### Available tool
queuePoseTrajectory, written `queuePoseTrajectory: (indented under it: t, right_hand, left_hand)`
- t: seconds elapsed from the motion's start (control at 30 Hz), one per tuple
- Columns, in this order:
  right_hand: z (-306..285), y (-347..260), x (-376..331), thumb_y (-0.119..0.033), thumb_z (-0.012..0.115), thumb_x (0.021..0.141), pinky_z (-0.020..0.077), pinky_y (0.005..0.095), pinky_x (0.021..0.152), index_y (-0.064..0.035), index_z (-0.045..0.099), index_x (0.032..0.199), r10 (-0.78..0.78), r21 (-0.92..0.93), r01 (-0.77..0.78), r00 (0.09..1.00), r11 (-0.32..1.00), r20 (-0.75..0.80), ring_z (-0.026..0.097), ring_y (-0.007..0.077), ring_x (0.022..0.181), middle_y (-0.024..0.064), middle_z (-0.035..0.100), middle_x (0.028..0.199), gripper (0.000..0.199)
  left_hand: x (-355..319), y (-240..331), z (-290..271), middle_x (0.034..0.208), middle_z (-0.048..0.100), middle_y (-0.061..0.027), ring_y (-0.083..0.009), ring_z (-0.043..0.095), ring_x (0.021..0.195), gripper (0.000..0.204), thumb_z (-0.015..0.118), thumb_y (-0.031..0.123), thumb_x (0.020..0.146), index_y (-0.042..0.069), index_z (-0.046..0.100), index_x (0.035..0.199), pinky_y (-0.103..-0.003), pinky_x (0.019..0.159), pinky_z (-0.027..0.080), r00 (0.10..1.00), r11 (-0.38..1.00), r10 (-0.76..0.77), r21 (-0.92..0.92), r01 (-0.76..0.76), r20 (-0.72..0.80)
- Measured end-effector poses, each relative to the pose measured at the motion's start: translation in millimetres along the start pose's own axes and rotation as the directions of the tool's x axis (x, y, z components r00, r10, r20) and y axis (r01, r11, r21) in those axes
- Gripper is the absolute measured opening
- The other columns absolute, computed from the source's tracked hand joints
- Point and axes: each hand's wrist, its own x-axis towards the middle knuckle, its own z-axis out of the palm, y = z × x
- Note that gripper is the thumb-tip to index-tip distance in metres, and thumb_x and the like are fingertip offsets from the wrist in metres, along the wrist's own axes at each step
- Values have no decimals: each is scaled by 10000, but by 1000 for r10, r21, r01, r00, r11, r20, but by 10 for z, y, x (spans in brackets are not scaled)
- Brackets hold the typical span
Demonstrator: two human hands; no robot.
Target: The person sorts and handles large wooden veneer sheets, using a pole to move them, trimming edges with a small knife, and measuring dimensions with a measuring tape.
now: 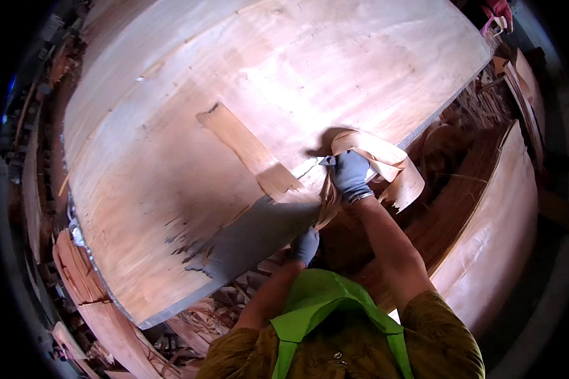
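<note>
One grey-gloved right hand (pixel 352 172) at near edge of broad pale wooden sheet (pixel 284 82), fingers closed around small dark tool (pixel 327 161); left hand (pixel 305 245), grip hidden, cannot tell. Could gouge sheet by slipping.

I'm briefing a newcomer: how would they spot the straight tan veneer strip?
Find the large pale wood sheet dominating the view. Left of the gloved right hand, one tan strip slants across it. It runs straight, unlike the curled veneer at that hand.
</note>
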Motion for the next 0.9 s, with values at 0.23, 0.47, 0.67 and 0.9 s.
queuePoseTrajectory:
  t: [0.23,0.47,0.67,0.9]
  right_hand:
    - [122,71,-23,-339,565,767,435,444,522,-85,609,608,-62,152,88,984,984,-166,568,355,561,169,565,583,303]
    - [10,75,-8,-355,546,793,451,444,522,-95,644,663,-15,297,41,996,954,-89,586,355,582,168,591,635,306]
    - [-419,329,-512,-193,641,744,441,395,609,-25,553,722,145,609,107,926,786,-350,552,326,664,178,564,704,191]
    - [-2118,1615,-2237,-139,640,829,440,238,722,17,582,1053,122,921,-146,987,361,108,491,73,794,-18,560,878,279]
  left_hand:
    - [467,-143,1315,1021,583,-226,-393,553,917,331,408,247,895,67,511,1152,-469,840,421,980,983,186,-8,-186,68]
    - [-941,-656,418,1158,513,-223,-326,536,1015,382,424,244,878,96,488,1225,-415,914,393,793,721,344,399,-566,503]
    - [-890,-312,-479,1123,537,-237,-434,556,933,469,516,327,831,140,454,1257,-501,783,455,564,925,158,78,-371,811]
    - [-354,923,-688,1049,549,-284,-433,553,914,553,546,326,839,94,371,1310,-486,768,448,690,953,295,-155,-259,661]
